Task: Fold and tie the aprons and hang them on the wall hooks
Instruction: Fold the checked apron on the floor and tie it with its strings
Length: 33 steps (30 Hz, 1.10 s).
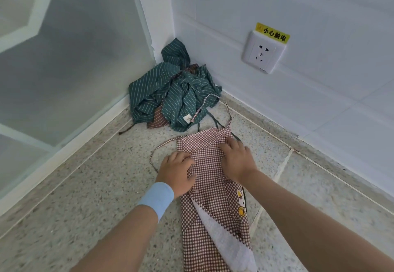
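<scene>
Terrazzo floor [85, 186], wall corner. Checked apron [213, 188] laid flat, long axis twd corner, far end under hands. Gripped at L edge by left hand [177, 170], fingers curled; right hand [235, 156] atop, fingers bent, hold unclear.

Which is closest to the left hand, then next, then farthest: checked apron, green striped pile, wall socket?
1. Checked apron, right under the left hand.
2. Green striped pile, in the corner ahead.
3. Wall socket, up on the right wall.
</scene>
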{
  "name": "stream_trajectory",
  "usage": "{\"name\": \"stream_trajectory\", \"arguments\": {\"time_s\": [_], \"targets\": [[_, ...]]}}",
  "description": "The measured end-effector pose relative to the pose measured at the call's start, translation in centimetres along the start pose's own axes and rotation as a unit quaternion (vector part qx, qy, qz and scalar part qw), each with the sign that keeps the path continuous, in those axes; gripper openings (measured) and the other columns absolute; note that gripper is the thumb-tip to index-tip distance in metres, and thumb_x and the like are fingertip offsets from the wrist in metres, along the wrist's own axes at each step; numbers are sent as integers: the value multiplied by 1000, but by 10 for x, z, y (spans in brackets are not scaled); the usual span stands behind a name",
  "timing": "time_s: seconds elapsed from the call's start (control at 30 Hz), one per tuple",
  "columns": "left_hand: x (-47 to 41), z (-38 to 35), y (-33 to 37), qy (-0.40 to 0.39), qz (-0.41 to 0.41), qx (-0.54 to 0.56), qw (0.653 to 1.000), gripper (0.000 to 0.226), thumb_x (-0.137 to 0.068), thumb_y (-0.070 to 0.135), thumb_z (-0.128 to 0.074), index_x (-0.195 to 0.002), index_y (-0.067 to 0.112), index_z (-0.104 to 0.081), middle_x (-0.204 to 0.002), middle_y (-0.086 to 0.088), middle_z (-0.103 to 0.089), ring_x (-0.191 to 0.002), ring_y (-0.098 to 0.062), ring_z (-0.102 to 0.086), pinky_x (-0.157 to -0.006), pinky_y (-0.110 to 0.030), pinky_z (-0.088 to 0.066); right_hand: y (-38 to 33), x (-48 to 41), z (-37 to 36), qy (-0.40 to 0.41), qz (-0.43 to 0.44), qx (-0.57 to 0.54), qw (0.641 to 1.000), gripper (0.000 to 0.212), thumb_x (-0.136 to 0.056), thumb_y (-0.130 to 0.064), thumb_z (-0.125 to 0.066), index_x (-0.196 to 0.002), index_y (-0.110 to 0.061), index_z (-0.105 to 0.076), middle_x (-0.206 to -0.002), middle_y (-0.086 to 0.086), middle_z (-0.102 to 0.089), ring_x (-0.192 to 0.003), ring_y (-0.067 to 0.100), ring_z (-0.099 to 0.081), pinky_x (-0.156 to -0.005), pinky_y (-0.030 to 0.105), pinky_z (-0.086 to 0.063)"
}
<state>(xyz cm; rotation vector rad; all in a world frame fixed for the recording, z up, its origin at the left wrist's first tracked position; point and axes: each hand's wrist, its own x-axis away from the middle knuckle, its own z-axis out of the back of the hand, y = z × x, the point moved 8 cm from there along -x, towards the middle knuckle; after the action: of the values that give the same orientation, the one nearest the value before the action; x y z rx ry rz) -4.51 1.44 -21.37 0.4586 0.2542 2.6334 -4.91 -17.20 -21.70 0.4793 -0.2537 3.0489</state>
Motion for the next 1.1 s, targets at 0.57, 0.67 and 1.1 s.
{"name": "stream_trajectory", "arguments": {"time_s": [0.57, 0.67, 1.1], "targets": [[-93, 48, -19, 84, 128, 129, 980, 12, -98, 17, -51, -99, 9, -60, -101, -9, -63, -88, -25, -60, -74, -34, -49, 52, -56, 45, 77, -162, -173, 969, 38, -98, -7, -46, -125, -24, -66, -121, 7, -68, -100, 26, -67, -82, 34, -56], [-110, 67, -2, 131, 111, 207, 963, 33, -95, 8, -55, -127, 16, -57, -132, -5, -49, -101, -23, -60, -88, -37, -53, 70, -62, 72, 150, -183, -200, 951, 47, -96, -1, -44, -132, -26, -60, -123, 9, -66, -93, 24, -66, -76, 31, -55], [-6, -29, 65, -39, -108, 6, 993, 49, -96, 25, -52, -144, 27, -44, -152, 3, -33, -140, -18, -28, -116, -37, -27, 14, 29, -4, -21, 73, -30, 997, 49, -93, -13, -50, -141, -26, -55, -156, 3, -38, -146, 25, -31, -120, 43, -21]]}}
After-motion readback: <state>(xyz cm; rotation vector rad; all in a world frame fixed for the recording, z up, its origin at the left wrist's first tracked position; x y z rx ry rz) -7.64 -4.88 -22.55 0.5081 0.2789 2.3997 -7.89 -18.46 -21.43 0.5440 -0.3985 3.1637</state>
